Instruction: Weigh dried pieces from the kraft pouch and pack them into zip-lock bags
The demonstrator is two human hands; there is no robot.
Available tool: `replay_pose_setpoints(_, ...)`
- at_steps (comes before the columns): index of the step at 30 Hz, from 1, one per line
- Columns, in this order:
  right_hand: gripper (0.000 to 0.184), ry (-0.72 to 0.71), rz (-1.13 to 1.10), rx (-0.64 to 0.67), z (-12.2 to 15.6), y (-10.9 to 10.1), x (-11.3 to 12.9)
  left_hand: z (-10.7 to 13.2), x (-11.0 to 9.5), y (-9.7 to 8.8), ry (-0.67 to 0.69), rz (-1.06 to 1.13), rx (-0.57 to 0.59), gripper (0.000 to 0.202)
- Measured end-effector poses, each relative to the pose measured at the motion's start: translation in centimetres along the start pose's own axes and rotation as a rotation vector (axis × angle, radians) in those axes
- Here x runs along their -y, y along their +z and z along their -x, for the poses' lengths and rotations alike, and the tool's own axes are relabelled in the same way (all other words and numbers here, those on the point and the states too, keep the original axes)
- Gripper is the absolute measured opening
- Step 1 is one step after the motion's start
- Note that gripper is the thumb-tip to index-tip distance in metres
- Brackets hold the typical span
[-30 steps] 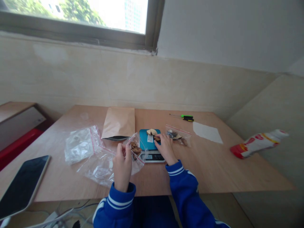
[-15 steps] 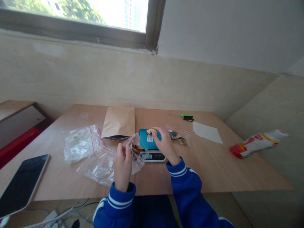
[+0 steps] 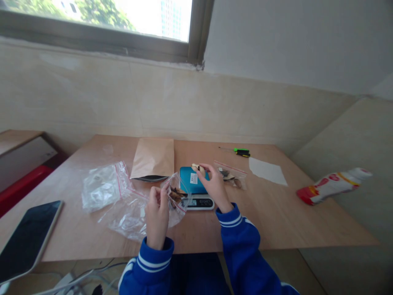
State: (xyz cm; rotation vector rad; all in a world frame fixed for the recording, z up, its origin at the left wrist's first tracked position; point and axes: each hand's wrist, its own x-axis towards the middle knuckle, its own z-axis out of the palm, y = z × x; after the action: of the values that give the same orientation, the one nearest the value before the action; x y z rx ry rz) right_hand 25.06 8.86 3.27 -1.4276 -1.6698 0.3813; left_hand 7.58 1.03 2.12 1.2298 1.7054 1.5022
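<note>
My left hand point(image 3: 157, 215) pinches the edge of a clear zip bag point(image 3: 179, 215), which holds brown, dried, leaf-like pieces point(image 3: 177, 194). Over the blue top of a small digital scale point(image 3: 188, 186), my right hand point(image 3: 212, 183) grips a pale dried piece with a dark patch point(image 3: 198, 168) between thumb and fingers. A white label point(image 3: 193, 178) is on the blue surface. The bag partly covers the left side of the scale's display panel point(image 3: 201, 203). Just beyond my right hand lies another zip bag point(image 3: 240, 177) with dark and brown dried pieces.
At the left are empty clear bags point(image 3: 101, 188) and a tablet-like device point(image 3: 29, 235). Behind stands an open brown paper pouch point(image 3: 155, 157). Screwdrivers point(image 3: 242, 152), white paper point(image 3: 267, 171) and a red-white bottle point(image 3: 333, 186) are on the right.
The pale piece in my right hand has turned, showing a different side, and shifted slightly right. My left hand keeps hold of the bag and has moved slightly left.
</note>
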Motion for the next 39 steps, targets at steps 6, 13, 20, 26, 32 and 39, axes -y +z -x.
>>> replay_pose_setpoints(6,0.036,0.023,-0.226,0.200,2.1,-1.6,5.1,0.1,0.3,0.3,-0.014,0.025,0.004,0.031)
replay_pose_setpoints(13,0.055,0.052,-0.282,0.251,5.9,-2.6,3.7,0.3,0.0,0.4,-0.100,0.215,-0.084,0.028)
replay_pose_setpoints(20,0.089,0.218,-0.590,0.256,10.5,0.0,4.4,1.4,-0.7,1.6,-0.059,0.490,-0.128,0.027)
replay_pose_setpoints(26,0.052,0.169,-0.690,0.045,9.1,0.5,6.2,3.9,-2.8,1.6,0.124,0.392,0.069,0.027)
replay_pose_setpoints(32,0.032,0.120,-0.608,-0.146,8.2,-1.8,6.0,4.7,-3.6,1.0,0.325,0.445,0.021,0.015)
replay_pose_setpoints(39,0.031,0.090,-0.526,-0.127,10.0,-4.0,5.2,2.4,-2.0,-0.8,0.282,0.240,0.060,0.022)
